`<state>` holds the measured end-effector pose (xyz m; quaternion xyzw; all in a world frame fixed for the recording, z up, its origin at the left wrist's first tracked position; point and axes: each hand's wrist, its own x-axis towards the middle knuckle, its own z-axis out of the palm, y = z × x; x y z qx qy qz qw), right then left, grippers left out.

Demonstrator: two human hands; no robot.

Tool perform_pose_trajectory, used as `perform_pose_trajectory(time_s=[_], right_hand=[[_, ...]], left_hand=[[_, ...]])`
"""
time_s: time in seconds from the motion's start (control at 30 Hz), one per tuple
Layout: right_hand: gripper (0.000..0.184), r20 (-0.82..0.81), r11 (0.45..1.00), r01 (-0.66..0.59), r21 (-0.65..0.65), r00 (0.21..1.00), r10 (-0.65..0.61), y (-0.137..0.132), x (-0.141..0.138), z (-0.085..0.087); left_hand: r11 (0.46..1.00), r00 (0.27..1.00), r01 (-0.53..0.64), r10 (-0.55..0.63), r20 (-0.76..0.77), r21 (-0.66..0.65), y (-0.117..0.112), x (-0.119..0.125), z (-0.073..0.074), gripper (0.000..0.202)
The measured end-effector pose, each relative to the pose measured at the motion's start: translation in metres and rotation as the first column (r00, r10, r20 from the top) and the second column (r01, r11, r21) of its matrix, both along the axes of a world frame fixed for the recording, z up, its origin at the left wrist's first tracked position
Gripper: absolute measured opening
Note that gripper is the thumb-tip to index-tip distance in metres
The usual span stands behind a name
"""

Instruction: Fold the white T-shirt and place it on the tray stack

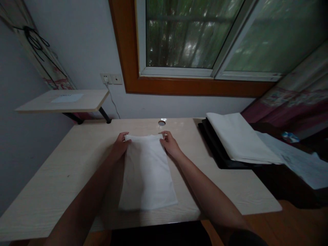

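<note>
The left hand (122, 143) and right hand (170, 142) pinch the far corners of a folded white cloth (150, 174), whose near edge lies just inside the front edge of the desktop (69, 171). Open room stretches leftward; rightward, a gap precedes the folded cream fabric (243, 140).

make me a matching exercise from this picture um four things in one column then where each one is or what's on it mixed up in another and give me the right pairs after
1. front white cloth
2. raised shelf
3. round hole
4. sockets

A. on the wall, left of the window
B. between the left hand and right hand
C. in the desk, near its far edge
D. bearing a pale sheet

Pairs: 1-B, 2-D, 3-C, 4-A
</note>
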<state>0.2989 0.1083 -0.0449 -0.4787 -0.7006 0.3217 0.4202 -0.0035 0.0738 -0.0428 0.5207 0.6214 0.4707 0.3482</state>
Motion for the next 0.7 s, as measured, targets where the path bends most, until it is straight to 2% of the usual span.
perform_pose_trajectory(time_s=[0.1, 0.23, 0.43, 0.6, 0.7], right_hand=[[0.036, -0.07, 0.997, 0.071, -0.005, 0.995, -0.072, -0.003, 0.0, 0.002], [0.03, -0.07, 0.988, 0.147, 0.036, 0.987, -0.144, -0.005, 0.001, 0.004], [0.029, -0.038, 0.982, 0.171, 0.078, 0.985, -0.168, -0.002, 0.0, 0.0], [0.03, 0.007, 0.967, 0.142, 0.211, 0.989, -0.147, 0.0, 0.0, -0.005], [0.035, 0.025, 0.964, 0.148, 0.222, 0.987, -0.158, -0.002, 0.0, -0.005]], left_hand=[[0.996, 0.997, -0.032, 0.037, -0.064, 0.078, 0.0, 0.004, 0.004, 0.052], [0.99, 0.985, -0.11, 0.12, -0.125, 0.085, 0.001, 0.011, 0.006, 0.051], [0.992, 0.978, -0.117, 0.122, -0.169, 0.038, 0.007, 0.012, 0.002, 0.065], [0.99, 0.965, -0.114, 0.13, -0.228, 0.08, 0.005, 0.015, 0.005, 0.058], [0.982, 0.954, -0.152, 0.175, -0.245, 0.112, 0.004, 0.017, 0.005, 0.057]])
